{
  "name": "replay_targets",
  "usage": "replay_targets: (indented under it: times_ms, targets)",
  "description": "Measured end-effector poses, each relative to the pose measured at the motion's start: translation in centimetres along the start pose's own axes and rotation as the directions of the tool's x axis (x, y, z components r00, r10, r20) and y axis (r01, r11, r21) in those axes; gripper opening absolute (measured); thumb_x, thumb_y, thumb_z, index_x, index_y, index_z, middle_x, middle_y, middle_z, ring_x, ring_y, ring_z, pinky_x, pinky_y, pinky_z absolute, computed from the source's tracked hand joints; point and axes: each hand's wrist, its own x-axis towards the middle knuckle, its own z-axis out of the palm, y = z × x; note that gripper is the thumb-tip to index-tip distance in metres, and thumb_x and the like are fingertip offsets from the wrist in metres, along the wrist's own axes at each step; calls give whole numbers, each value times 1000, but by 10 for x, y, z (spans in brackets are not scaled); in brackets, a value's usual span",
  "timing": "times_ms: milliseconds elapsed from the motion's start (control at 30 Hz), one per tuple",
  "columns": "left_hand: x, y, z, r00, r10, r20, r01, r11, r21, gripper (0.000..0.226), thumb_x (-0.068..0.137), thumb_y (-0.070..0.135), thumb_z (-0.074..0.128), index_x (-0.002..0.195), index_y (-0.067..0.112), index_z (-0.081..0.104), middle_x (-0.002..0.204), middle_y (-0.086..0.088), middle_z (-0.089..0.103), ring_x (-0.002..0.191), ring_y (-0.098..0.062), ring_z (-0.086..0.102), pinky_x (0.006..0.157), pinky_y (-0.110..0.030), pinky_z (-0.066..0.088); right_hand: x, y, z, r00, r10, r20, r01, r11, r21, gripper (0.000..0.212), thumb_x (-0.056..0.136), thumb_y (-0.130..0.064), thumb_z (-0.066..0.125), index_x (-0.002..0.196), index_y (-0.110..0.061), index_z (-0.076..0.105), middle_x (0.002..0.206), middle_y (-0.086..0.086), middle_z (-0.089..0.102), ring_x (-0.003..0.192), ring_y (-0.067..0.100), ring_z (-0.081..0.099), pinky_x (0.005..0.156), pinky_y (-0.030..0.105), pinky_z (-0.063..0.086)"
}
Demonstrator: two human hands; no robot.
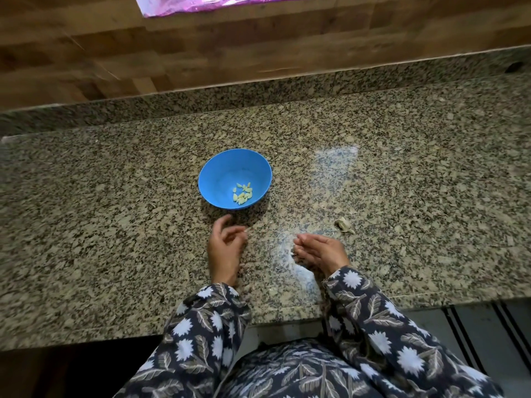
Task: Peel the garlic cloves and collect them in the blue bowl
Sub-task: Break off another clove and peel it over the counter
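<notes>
Speckled granite countertop (115, 196) across middle, front edge near bottom. Pale glare patch (336, 162) on it, right of centre. Low granite upstand (258, 93) along far edge; small dark spot (514, 66) near its right end. Wood-plank wall (143, 53) behind upstand. Shiny pink-purple sheet (218, 4) at top edge, partly cut off. Dark floral garment (301, 374) at bottom. Grey floor (431, 326) lower right, dark stripes (459, 334) across it.

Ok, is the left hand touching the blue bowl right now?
Apart. The head view shows a narrow strip of shadowed granite counter between the left hand and the near edge of the blue bowl.
</notes>
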Motion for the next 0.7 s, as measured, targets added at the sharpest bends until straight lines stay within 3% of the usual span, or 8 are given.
replay_targets:
  times_ms: [67, 167, 267, 400, 467, 533, 600, 700]
  targets:
    - [4, -8, -11, 995, 62, -72, -54, 992, 113, 50, 84, -1, 62, 130, 10, 47, 104, -6, 67, 78, 1, 60, 58, -7, 48, -1, -2, -5, 999, -21, -45, 21, 1000, 9, 16, 84, 2, 58, 96, 11, 61, 80, 17, 67, 59, 17, 68, 60, 21, 57]
    - [4, -19, -18, 992, 120, -34, -108, 961, 255, 47, 87, -2, 59, 131, 10, 49, 109, -5, 66, 77, 4, 58, 57, -4, 46, -2, -2, -12, 994, -26, -109, 29, 999, 32, 16, 83, 0, 59, 96, 10, 61, 82, 18, 67, 60, 17, 68, 58, 21, 57]
    - [-6, -21, -14, 976, 188, -111, -157, 957, 244, 42, 90, -3, 54, 129, 12, 53, 111, 0, 65, 85, -9, 63, 60, -4, 47, -7, -2, -15, 991, -29, -129, 37, 998, 60, 13, 84, 0, 58, 94, 9, 61, 80, 18, 66, 55, 15, 67, 55, 21, 57]
    - [-16, -36, -17, 957, 134, -257, -38, 937, 347, 41, 96, 10, 46, 135, 21, 47, 130, -6, 57, 104, -25, 61, 78, -35, 55, -11, -1, -16, 992, -29, -125, 35, 998, 48, 13, 86, 2, 55, 94, 11, 59, 75, 14, 67, 53, 13, 66, 56, 21, 56]
    - [-26, -42, -12, 988, 95, -122, -20, 860, 510, 50, 99, 28, 39, 146, 26, 24, 151, -6, 32, 126, -28, 46, 96, -45, 48, -10, 0, -16, 991, -19, -133, 26, 998, 49, 12, 87, 3, 54, 93, 11, 58, 72, 14, 67, 52, 13, 66, 57, 21, 56]
    - [-43, -43, 1, 995, 46, 88, -93, 732, 675, 63, 99, 44, 24, 150, 17, -3, 157, -4, -6, 144, -20, 3, 117, -39, 11, -9, 1, -17, 990, -17, -141, 26, 998, 58, 11, 87, 4, 52, 93, 12, 58, 61, 10, 68, 50, 12, 65, 56, 20, 55]
    - [-62, -39, 15, 961, 34, 275, -242, 582, 776, 73, 91, 57, -3, 144, 10, -22, 151, -7, -28, 141, -17, -21, 114, -31, -12, -8, 3, -20, 987, -26, -158, 37, 997, 69, 11, 87, 4, 53, 92, 11, 59, 59, 9, 68, 50, 13, 66, 58, 21, 56]
    - [-56, -35, 34, 910, 18, 415, -372, 478, 795, 84, 76, 64, -23, 139, 9, -31, 146, -9, -36, 138, -17, -28, 112, -30, -17, -7, 4, -25, 979, -48, -197, 60, 997, 57, 10, 88, 2, 54, 89, 8, 61, 59, 8, 69, 51, 13, 66, 60, 22, 56]
